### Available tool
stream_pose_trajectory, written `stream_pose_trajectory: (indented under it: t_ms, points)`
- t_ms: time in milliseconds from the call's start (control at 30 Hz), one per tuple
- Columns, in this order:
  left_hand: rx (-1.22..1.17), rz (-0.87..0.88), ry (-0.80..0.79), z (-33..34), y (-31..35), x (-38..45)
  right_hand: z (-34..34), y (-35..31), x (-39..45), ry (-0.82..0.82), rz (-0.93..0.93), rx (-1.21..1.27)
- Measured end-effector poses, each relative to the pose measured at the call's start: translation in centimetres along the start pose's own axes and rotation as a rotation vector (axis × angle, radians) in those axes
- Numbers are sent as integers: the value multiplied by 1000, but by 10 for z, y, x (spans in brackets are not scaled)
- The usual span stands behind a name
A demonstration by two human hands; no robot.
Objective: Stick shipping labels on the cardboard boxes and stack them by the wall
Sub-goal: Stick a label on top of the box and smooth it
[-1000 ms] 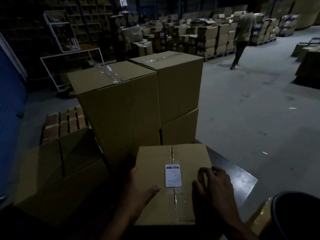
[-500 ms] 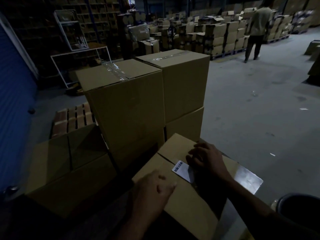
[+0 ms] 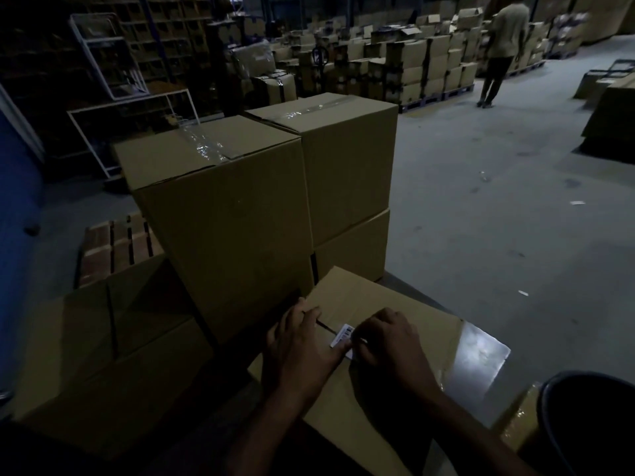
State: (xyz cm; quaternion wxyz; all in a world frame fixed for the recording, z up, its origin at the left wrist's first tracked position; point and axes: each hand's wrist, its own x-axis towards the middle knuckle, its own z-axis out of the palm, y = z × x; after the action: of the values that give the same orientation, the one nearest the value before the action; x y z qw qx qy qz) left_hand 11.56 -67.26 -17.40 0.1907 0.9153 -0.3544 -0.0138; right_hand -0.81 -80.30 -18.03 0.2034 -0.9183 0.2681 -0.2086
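Dim warehouse. Small cardboard box (image 3: 388, 372) sits turned at an angle on a dark glossy table (image 3: 481, 359), its far corner near the stacked boxes. White shipping label (image 3: 343, 336) lies on the box top at the centre seam, barcode end showing, the rest covered by fingers. Left hand (image 3: 302, 345) lies flat on the box's left part, fingers straight and slightly spread, thumb on the label's edge. Right hand (image 3: 388, 341) has fingers curled down onto the label; whether they pinch or only press, cannot tell. Tall taped box (image 3: 220, 214) just beyond the table's far edge, stack of two boxes (image 3: 347, 187) beside it. Dark bin (image 3: 591, 420) at the right corner. A person (image 3: 505, 49) stands far off.
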Motion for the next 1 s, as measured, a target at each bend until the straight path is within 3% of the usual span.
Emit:
stream_pose_trajectory:
  t_ms: [1000]
  points:
    - [-115, -17, 8, -3, 2, -2, -12, 3, -15, 33, 128, 17]
